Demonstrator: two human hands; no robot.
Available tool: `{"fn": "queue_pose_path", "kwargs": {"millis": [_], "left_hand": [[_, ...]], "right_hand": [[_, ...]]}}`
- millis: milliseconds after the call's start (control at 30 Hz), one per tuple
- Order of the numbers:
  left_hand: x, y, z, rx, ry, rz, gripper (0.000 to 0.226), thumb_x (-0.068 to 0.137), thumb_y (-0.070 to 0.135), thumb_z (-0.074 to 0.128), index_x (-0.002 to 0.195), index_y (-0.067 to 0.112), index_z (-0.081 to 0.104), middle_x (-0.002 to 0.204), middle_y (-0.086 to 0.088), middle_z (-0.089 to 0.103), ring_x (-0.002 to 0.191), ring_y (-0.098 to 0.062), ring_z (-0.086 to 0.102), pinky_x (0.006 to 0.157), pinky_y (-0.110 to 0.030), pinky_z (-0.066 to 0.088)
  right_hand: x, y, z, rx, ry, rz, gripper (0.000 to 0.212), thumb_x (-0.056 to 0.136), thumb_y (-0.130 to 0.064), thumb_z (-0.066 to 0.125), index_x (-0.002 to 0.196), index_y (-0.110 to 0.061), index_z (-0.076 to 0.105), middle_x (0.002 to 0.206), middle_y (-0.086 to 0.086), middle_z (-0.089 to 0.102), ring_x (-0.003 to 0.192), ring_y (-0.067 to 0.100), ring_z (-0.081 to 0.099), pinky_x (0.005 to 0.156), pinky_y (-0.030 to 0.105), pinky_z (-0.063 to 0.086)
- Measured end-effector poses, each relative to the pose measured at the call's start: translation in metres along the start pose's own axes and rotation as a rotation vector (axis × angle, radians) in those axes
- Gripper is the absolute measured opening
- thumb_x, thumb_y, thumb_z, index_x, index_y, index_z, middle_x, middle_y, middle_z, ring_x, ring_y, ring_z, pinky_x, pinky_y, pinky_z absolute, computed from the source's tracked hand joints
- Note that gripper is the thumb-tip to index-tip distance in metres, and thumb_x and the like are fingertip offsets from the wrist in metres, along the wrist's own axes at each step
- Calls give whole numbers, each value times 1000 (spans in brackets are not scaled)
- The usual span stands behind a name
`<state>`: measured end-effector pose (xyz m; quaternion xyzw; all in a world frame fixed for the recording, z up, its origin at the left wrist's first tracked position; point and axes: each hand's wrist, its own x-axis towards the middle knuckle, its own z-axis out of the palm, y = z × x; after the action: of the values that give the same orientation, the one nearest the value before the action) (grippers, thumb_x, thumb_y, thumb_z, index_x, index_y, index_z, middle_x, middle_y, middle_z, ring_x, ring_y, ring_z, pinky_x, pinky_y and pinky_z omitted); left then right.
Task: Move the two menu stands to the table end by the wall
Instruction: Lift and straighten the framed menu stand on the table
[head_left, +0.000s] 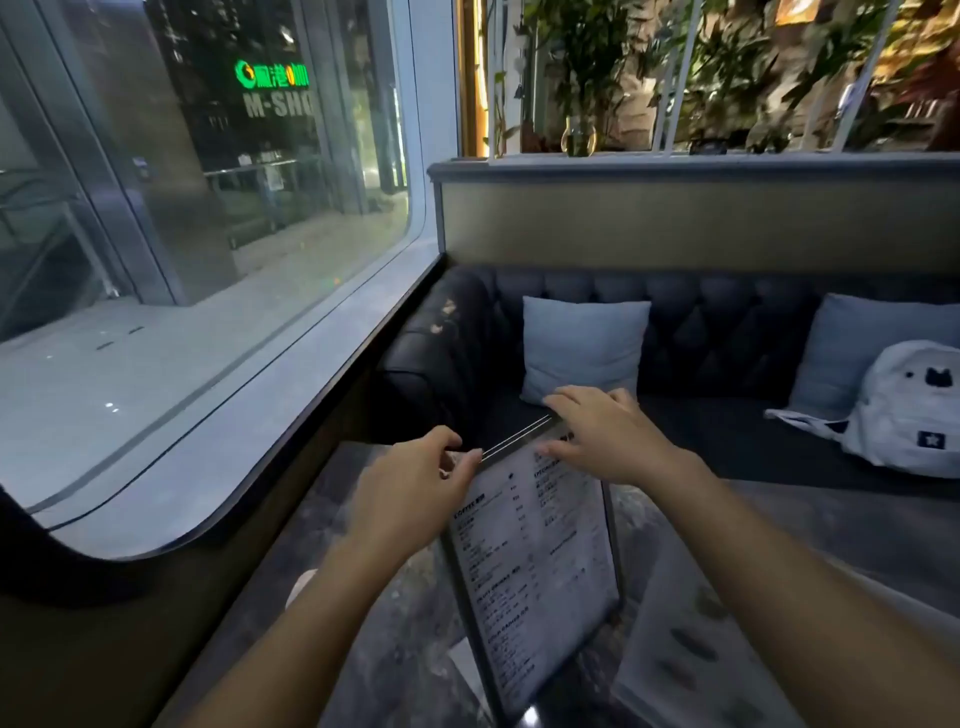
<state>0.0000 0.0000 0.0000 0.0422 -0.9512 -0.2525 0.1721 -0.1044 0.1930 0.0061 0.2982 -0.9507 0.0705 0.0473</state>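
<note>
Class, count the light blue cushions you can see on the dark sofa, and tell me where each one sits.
2. One cushion leans against the sofa back just beyond the hands. The other is at the right edge, partly behind a white backpack. More may lie out of frame.

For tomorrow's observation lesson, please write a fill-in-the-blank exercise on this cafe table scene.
1. Both hands grip the ____ edge of the black-framed printed menu stand.
2. The left hand is on the side nearer the ____.
3. A white backpack sits on the dark ____.

Missing words: top; window; sofa
</note>
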Motion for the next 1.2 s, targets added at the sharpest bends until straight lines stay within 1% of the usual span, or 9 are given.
{"fn": "queue_pose_path", "kwargs": {"millis": [100, 300, 433, 600, 667, 800, 933, 1033, 1200], "left_hand": [[-1, -4, 5, -22, -26, 21, 28, 87, 49, 48, 97, 26, 62, 88, 3, 71, 80, -18, 65, 68, -37, 53], [-10, -9, 8, -96, -51, 34, 19, 89, 40, 50, 93, 27, 63, 88, 5, 69, 80, -14, 63, 70, -38, 53], [-17, -20, 3, -218, -87, 6, 15, 87, 33, 56, 84, 20, 63, 76, 2, 67, 73, -16, 61, 67, -41, 51], [-27, -29, 4, -329, -94, -44, 11, 86, 28, 58, 80, 20, 61, 70, 0, 65, 67, -17, 62, 67, -45, 52], [-26, -31, 6, -295, -79, -41, 12, 87, 28, 56, 80, 18, 60, 69, 1, 64, 67, -17, 60, 66, -45, 51], [-13, -32, 10, -212, -47, -42, 13, 90, 28, 52, 83, 18, 57, 78, -5, 66, 74, -26, 60, 66, -46, 50], [10, -36, 12, -115, -20, -47, 13, 89, 30, 52, 93, 20, 60, 90, -7, 68, 84, -31, 61, 73, -46, 50], [30, -42, 13, -74, -47, -25, 16, 89, 31, 52, 97, 20, 60, 92, -6, 69, 86, -31, 62, 76, -47, 50], [55, -51, 14, -48, -110, 71, 13, 89, 30, 53, 94, 20, 60, 89, -4, 69, 81, -26, 62, 74, -46, 50]], "right_hand": [[3, -1, 2, -32, -39, -13, 53, 86, -49, 47, 128, -18, 42, 135, 2, 47, 126, 19, 38, 100, 40, 26], [8, -5, -1, -74, 2, 4, 46, 85, -54, 43, 112, -18, 54, 113, 0, 60, 108, 19, 50, 93, 39, 32], [8, -5, -2, -31, -2, 17, 49, 83, -55, 48, 113, -17, 55, 113, 3, 60, 108, 22, 51, 89, 40, 38], [11, -5, -4, -7, 0, 16, 49, 80, -55, 52, 112, -17, 57, 110, 4, 61, 102, 23, 54, 82, 37, 41], [12, -5, -5, 16, -24, 27, 49, 80, -54, 53, 114, -18, 55, 112, 3, 59, 104, 23, 52, 82, 38, 44], [11, 1, -7, 20, -91, 56, 50, 82, -55, 51, 113, -17, 52, 109, 3, 55, 104, 21, 47, 82, 43, 47], [4, 11, -11, 66, -100, 83, 43, 85, -55, 45, 103, -17, 55, 97, 0, 56, 94, 18, 49, 77, 40, 47], [0, 17, -14, 88, -92, 102, 32, 89, -46, 43, 97, -19, 59, 94, 1, 61, 86, 19, 55, 70, 38, 47], [-2, 22, -16, 31, -81, 122, 23, 90, -39, 44, 94, -25, 61, 98, 0, 66, 84, 19, 56, 62, 33, 40]]}}
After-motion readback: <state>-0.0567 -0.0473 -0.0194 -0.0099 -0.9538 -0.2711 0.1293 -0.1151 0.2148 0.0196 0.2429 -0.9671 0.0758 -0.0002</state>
